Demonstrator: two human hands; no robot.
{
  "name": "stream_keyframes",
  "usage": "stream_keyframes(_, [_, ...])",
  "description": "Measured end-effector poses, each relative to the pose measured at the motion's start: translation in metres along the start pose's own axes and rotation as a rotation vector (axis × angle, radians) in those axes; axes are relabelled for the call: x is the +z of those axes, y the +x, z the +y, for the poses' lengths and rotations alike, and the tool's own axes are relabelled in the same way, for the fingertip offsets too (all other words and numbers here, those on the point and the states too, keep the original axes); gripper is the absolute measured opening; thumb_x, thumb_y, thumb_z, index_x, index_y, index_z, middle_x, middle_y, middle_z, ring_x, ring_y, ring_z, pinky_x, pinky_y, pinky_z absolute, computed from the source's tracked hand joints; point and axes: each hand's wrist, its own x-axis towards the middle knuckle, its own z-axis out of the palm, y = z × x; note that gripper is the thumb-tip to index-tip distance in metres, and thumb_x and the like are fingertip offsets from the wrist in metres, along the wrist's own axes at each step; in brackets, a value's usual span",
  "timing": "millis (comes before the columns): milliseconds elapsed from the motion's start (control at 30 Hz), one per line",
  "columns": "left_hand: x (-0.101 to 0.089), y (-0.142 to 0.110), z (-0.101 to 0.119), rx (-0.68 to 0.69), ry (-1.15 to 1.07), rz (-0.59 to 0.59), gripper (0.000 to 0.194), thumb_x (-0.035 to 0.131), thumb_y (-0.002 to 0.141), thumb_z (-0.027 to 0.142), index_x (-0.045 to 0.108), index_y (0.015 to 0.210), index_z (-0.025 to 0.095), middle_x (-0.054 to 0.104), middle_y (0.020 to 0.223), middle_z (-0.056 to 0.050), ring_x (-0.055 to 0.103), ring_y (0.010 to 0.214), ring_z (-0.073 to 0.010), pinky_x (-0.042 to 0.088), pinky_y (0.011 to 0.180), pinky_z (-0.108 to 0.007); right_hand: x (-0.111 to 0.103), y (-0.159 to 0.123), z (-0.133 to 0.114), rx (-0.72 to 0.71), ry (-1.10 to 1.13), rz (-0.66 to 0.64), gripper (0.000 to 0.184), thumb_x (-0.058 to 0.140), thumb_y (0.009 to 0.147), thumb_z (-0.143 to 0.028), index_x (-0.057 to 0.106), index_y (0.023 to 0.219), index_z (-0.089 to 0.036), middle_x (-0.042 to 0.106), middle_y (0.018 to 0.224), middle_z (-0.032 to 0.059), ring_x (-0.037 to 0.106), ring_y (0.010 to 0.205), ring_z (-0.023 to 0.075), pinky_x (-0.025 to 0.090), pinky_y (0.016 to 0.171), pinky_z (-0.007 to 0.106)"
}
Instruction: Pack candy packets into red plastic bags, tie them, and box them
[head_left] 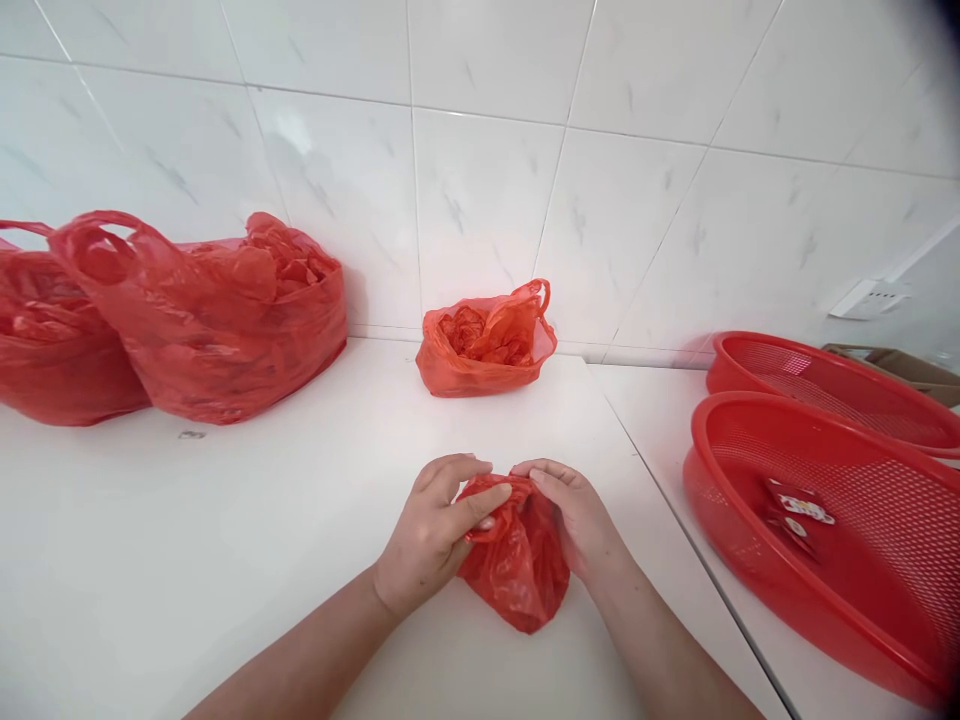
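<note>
A small red plastic bag [517,565] lies crumpled on the white counter [262,560] in front of me. My left hand [435,530] pinches its upper left part, thumb over the gathered plastic. From the right, my right hand [574,520] grips the same bag, fingers curled onto its top. Both hands meet over the bag's mouth.
A small orange-red bag [487,345] stuffed with plastic sits against the tiled wall. Two large red bags [217,320] [45,340] stand at the left. Two red mesh baskets [810,580] [832,385] are on the right; the nearer holds small packets [799,510].
</note>
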Motion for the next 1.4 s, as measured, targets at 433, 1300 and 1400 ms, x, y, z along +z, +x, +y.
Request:
stream_keyframes(433, [0.001,0.000,0.031,0.319,-0.302,-0.216,0.036,0.047,0.083,0.004,0.049,0.117,0.016,0.071,0.079,-0.005,0.066,0.081,-0.0188,0.054,0.077,-0.034,-0.066,0.034,-0.002,-0.383,-0.589,0.533,0.010,0.055,0.071,-0.025,0.057,0.080,-0.020,0.057,0.071,-0.0007,0.050,0.063,0.0129,0.041,0.060,0.026])
stream_keyframes(1300, [0.026,-0.010,0.008,-0.045,-0.170,-0.341,0.056,0.072,0.069,0.029,0.053,0.121,0.021,0.045,0.137,-0.014,0.047,0.121,-0.0307,0.042,0.100,-0.045,-0.038,0.031,0.017,-0.006,-0.552,-0.002,0.029,0.063,0.075,-0.047,0.063,0.087,-0.020,0.067,0.080,0.0028,0.060,0.071,0.0188,0.046,0.063,0.030])
stream_keyframes(1400, [0.021,-0.006,-0.001,-0.119,-0.158,-0.336,0.025,0.063,0.073,0.018,0.061,0.098,0.020,0.065,0.103,-0.007,0.059,0.094,-0.0213,0.049,0.085,-0.034,-0.040,0.031,0.018,-0.038,-0.565,0.089,0.033,0.063,0.075,-0.049,0.063,0.092,-0.020,0.065,0.073,0.0015,0.058,0.063,0.0165,0.045,0.059,0.029])
